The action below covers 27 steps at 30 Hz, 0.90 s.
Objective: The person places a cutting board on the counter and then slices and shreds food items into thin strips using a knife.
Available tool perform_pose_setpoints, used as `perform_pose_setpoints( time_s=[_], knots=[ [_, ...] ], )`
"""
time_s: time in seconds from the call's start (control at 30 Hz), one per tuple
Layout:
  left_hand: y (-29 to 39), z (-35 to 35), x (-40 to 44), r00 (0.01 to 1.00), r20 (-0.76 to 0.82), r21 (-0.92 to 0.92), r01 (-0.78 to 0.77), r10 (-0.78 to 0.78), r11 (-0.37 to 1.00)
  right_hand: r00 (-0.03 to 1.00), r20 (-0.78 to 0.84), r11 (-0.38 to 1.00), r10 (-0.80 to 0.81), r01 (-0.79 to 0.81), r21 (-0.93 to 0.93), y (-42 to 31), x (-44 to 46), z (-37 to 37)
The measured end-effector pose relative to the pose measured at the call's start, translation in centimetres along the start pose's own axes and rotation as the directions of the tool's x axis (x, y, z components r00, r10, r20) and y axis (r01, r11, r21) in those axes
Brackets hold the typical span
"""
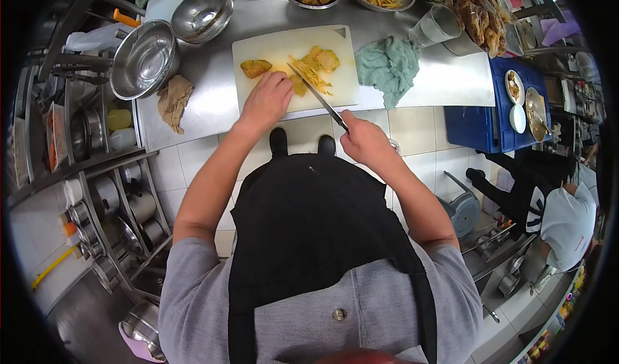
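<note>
Now the right hand (362,136) grips a knife (323,103); the left hand (267,99) clamps yellow vegetable slices (298,87) against the cutting board (277,41).

A board (343,83) lies at the near edge of the tabletop (213,112). On it: a chunk (255,68) left, strips (316,80) and slices (329,60) right; a knife (322,101) slants in over its front edge. Left of the board, a rag (175,103) and two bowls (143,59); right, a cloth (389,67) and cup (435,27).
</note>
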State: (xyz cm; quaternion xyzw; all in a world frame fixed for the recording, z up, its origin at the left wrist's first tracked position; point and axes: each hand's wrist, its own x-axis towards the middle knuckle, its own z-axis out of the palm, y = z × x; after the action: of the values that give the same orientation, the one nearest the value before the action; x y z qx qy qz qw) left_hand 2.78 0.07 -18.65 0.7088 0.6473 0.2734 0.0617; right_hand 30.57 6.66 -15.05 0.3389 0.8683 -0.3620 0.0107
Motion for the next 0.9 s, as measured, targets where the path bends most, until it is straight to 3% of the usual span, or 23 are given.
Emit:
perform_pose_setpoints(
  time_s=[0.03, 0.1, 0.23, 0.3, 0.53, 0.8, 0.9],
  knots=[
    [0.0, -0.4, 0.1, 1.000, -0.003, -0.002, 0.003, -0.003, 1.000, 1.000, 0.012, 1.000, 0.014, -0.014, 0.001, 0.0, 0.0, -0.2],
    [-0.2, -1.1, 0.2, 0.989, 0.149, 0.003, -0.003, 0.002, 1.000, 1.000, -0.001, 1.000, -0.006, 0.006, -0.008, 0.1, -0.1, 0.1],
    [0.8, -1.0, -0.6, 0.990, 0.137, -0.023, 0.046, -0.042, 0.999, 1.000, 0.025, 1.000, 0.019, -0.018, -0.013, 0.3, 0.1, 0.4],
    [1.2, -0.5, -0.3, 1.000, 0.001, -0.003, 0.011, -0.011, 1.000, 0.999, 0.030, 1.000, 0.020, -0.020, -0.016, 0.2, 0.2, 0.2],
    [0.3, -0.1, 0.8, 0.997, 0.065, 0.038, -0.054, 0.052, 0.998, 0.999, 0.051, 0.998, -0.012, 0.015, -0.054, -0.1, 0.5, -0.3],
    [1.1, 0.7, -0.2, 0.983, -0.023, 0.044, -0.180, 0.181, 0.983, 0.999, 0.047, 0.983, -0.011, 0.020, -0.182, -0.1, 0.6, 0.2],
    [1.2, 1.1, -0.4, 0.987, -0.040, 0.052, -0.153, 0.155, 0.987, 0.998, 0.065, 0.975, -0.003, 0.017, -0.222, -0.8, 0.5, -0.8]
  ],
)
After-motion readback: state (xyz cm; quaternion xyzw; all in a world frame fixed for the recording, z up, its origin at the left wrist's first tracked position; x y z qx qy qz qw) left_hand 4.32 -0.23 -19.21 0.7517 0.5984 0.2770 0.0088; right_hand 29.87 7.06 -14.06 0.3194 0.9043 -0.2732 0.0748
